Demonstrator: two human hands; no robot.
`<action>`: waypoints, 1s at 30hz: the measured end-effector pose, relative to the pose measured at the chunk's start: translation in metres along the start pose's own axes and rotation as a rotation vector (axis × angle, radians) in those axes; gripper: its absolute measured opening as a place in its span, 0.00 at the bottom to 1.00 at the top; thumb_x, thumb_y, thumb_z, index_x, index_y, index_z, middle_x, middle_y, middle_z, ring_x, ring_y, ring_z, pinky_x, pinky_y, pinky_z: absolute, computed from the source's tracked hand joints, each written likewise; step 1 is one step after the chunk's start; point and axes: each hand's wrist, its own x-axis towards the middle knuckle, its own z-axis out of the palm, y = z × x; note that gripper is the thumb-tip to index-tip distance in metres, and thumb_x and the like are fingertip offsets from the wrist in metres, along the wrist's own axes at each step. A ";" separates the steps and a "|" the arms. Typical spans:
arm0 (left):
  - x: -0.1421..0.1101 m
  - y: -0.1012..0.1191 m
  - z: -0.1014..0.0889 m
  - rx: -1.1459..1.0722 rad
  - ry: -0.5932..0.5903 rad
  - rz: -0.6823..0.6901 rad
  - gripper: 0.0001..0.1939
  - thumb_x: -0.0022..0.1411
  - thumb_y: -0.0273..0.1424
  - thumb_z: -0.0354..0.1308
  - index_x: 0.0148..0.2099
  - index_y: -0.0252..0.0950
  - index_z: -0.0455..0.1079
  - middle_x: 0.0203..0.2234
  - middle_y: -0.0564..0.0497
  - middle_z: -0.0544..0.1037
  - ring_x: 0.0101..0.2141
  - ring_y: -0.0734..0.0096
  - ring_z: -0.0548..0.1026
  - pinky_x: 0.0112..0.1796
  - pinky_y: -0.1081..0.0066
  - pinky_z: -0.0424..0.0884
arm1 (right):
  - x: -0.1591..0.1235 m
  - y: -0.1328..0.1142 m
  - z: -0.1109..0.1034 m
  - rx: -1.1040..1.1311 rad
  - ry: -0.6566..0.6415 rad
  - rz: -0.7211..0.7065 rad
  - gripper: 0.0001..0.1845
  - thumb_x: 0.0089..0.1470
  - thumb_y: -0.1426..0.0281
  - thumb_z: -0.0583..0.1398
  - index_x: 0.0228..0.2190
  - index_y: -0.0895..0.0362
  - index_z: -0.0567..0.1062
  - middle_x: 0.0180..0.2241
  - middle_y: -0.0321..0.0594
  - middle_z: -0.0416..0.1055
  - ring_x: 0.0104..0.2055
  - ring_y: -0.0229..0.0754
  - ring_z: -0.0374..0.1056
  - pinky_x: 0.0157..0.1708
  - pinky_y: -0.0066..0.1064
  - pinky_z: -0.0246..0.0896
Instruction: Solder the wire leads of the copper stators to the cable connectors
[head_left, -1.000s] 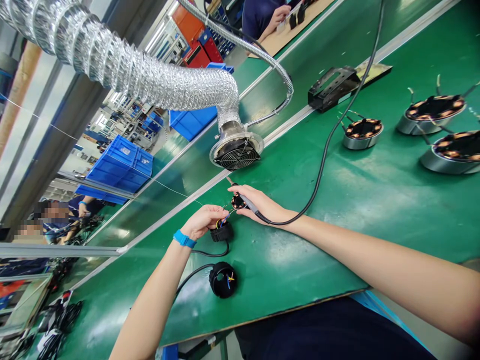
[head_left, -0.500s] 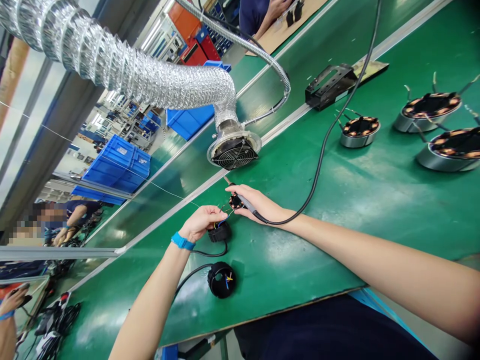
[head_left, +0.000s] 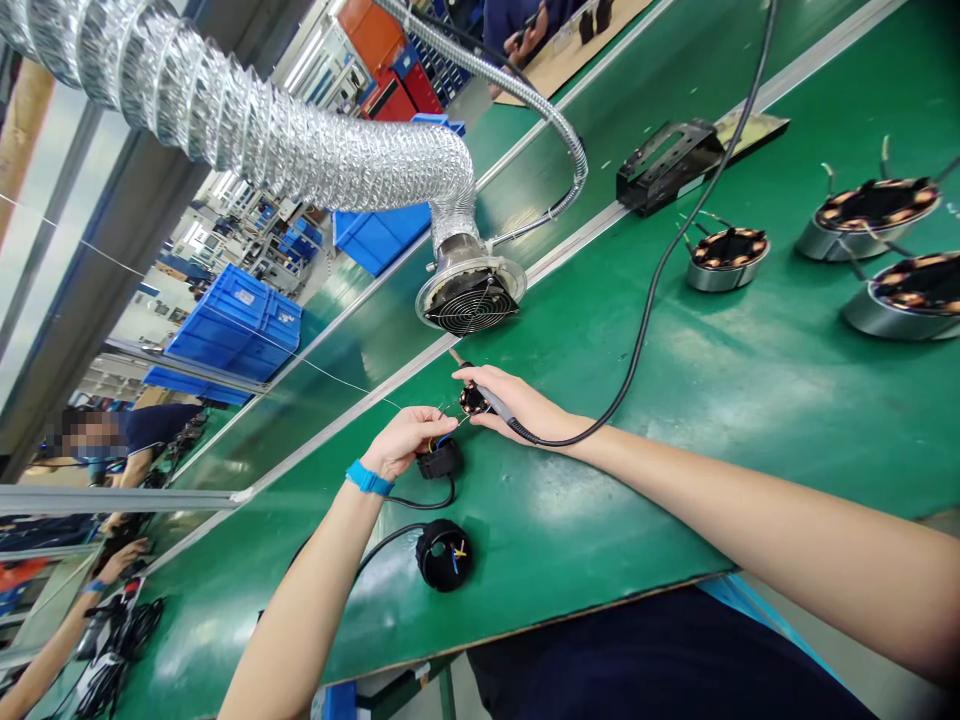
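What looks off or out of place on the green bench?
Nothing stands out. The left hand pinches coloured wires at a black round housing; the right hand holds a corded soldering iron. A second black round housing lies flat nearby, wires inside. No spill or visible damage.

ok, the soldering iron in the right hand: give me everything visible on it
The soldering iron is a slim pen type: dark grip, short metal tip pointing up and away toward the extraction fan. The right hand holds it like a pen, tilted low over the green table, above a small round dark part. A black cord leaves its rear end through a ribbed strain relief, loops across the table and rises out of view. Whether the tip touches anything cannot be told.
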 end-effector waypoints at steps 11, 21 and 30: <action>-0.009 0.015 0.035 0.715 0.319 0.661 0.09 0.61 0.37 0.68 0.37 0.36 0.80 0.28 0.52 0.72 0.30 0.73 0.67 0.32 0.72 0.61 | -0.001 0.001 -0.002 0.013 -0.018 -0.035 0.33 0.56 0.76 0.64 0.61 0.57 0.63 0.53 0.51 0.68 0.50 0.50 0.70 0.51 0.45 0.69; -0.027 0.015 0.045 1.437 0.343 0.622 0.13 0.76 0.32 0.47 0.46 0.35 0.72 0.41 0.48 0.75 0.34 0.67 0.74 0.30 0.68 0.62 | 0.000 0.003 -0.001 0.009 0.003 -0.010 0.33 0.55 0.77 0.66 0.60 0.57 0.64 0.51 0.49 0.69 0.49 0.49 0.71 0.51 0.44 0.69; -0.038 0.005 0.043 1.453 0.366 0.585 0.15 0.76 0.34 0.45 0.41 0.36 0.70 0.38 0.50 0.74 0.29 0.70 0.72 0.29 0.66 0.58 | 0.000 0.000 -0.003 0.015 -0.011 0.003 0.34 0.54 0.77 0.66 0.60 0.55 0.64 0.49 0.46 0.70 0.48 0.48 0.71 0.51 0.44 0.70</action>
